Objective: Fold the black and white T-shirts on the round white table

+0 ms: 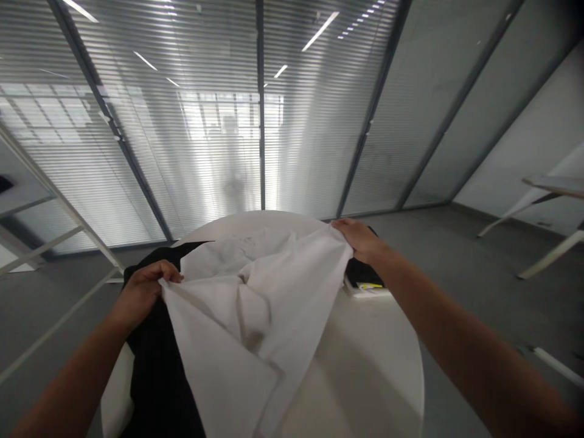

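A white cloth (292,286), perhaps a garment, is stretched between my two hands above a round white table (378,359). My left hand (148,286) pinches its left corner, while the fingers of my right hand (358,237) grip the upper right edge. Folds run down the middle of the fabric, and its lower end hangs toward me out of the frame. Beneath it on the left lies a black cloth (157,371), draped over the table's edge. Beside my right wrist sits a dark box-like item (362,277) with a pale base and a yellow mark, partly hidden.
Behind the table stands a glass partition with blinds (219,152). A white metal frame (68,210) rises at the left. On the right is furniture with pale legs (547,255), standing on the grey floor (460,274).
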Demonstrator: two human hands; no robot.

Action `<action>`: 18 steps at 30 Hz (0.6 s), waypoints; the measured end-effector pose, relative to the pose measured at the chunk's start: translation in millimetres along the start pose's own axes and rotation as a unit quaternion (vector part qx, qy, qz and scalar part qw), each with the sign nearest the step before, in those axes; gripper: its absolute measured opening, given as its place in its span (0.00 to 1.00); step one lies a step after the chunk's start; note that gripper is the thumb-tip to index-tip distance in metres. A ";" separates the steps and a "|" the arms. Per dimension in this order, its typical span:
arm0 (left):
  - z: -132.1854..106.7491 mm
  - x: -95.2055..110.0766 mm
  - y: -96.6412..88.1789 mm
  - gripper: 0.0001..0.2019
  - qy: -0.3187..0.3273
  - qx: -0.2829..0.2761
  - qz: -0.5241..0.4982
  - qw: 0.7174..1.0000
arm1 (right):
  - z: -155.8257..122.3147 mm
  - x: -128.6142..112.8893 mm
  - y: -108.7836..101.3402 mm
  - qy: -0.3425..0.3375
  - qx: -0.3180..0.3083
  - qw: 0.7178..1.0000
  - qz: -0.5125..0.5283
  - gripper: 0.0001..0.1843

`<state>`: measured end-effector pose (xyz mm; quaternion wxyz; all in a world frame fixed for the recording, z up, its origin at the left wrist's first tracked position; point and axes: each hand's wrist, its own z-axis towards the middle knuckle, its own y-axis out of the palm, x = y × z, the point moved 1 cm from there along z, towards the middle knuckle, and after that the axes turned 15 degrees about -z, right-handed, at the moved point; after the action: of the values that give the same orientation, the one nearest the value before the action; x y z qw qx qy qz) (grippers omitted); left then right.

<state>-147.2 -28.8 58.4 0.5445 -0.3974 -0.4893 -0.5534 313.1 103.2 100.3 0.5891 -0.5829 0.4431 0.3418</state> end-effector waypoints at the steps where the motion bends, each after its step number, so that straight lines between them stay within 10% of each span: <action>1: 0.3 -5.4 -6.8 0.05 -0.015 -0.019 0.072 0.997 | 1.6 1.7 -6.1 -0.001 0.027 0.999 -0.037 0.07; 5: -8.6 -27.5 -22.3 0.13 -0.095 -0.145 0.368 0.914 | -11.9 21.5 -9.2 -0.071 0.074 0.946 -0.307 0.10; 8: -22.2 -27.7 -13.9 0.19 -0.062 -0.182 0.521 0.831 | -46.0 38.9 8.7 -0.209 0.055 0.836 -0.504 0.17; 12: -46.3 -10.8 22.7 0.24 0.041 -0.222 0.549 0.805 | -103.5 58.4 41.7 -0.317 0.056 0.718 -0.617 0.28; 18: -95.9 -22.4 72.3 0.31 0.119 -0.262 0.552 0.782 | -154.4 94.6 70.5 -0.318 -0.077 0.725 -0.606 0.22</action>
<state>-64.5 -112.2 24.7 0.6857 -0.6579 0.0470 -0.3080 264.6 -54.3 -2.8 0.7305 -0.6275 -0.2460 0.1098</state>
